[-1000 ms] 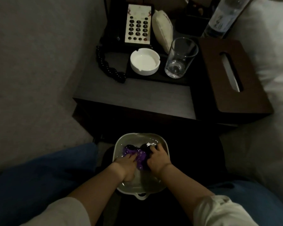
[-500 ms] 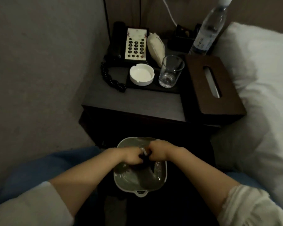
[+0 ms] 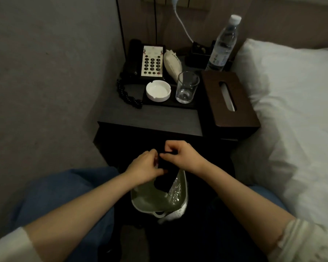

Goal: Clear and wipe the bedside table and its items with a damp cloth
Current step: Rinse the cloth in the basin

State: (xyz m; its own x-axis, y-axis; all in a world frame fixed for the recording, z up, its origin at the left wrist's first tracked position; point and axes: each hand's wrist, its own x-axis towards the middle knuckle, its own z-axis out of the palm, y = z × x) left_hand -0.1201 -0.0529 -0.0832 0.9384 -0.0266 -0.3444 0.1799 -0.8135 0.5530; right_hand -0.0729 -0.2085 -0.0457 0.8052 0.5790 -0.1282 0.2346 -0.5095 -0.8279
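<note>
Gripping a dark cloth (image 3: 166, 179) at lower centre of the frame, left hand (image 3: 144, 168) and right hand (image 3: 184, 156) both clenching it above the basin (image 3: 185, 193), below the bedside table (image 3: 151, 118).

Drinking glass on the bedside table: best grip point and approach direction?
Judging by its pose, wrap the fingers round the glass at mid-wall, coming from the front. It stands upright on the dark tray, open and looks empty. The ashtray sits close on its left, the tissue box on its right and the seashell behind, so the sides are crowded.

The hands (image 3: 159, 163) hide much of the dark cloth (image 3: 166, 179).
</note>
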